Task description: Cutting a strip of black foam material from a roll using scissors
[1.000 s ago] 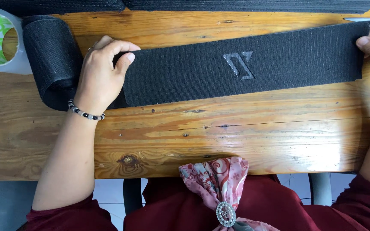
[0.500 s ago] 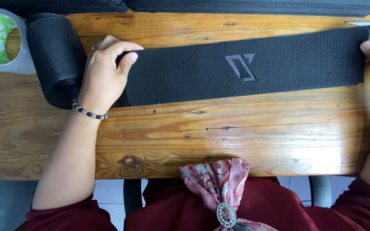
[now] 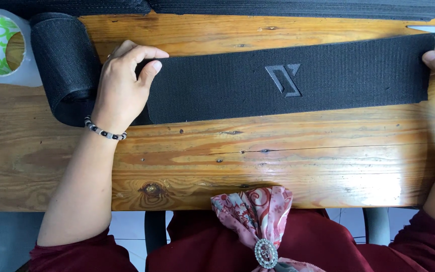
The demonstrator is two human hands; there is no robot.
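Dark red sleeves (image 3: 84,252), black-and-white beaded bracelet (image 3: 104,131), pink patterned scarf (image 3: 252,214) with jewelled brooch (image 3: 266,253)

Matt black woven elastic band (image 3: 288,80), ribbed, with a raised embossed emblem (image 3: 283,79). It lies on a glossy varnished wooden table (image 3: 258,166), knotted and cracked. Shiny plastic tape roll (image 3: 1,48) alongside.

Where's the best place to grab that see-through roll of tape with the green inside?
Probably from above, pinching the upper rim of the clear tape roll with the green-patterned core. It stands on end on the wooden table, open hole up, so one finger fits inside and the thumb outside.
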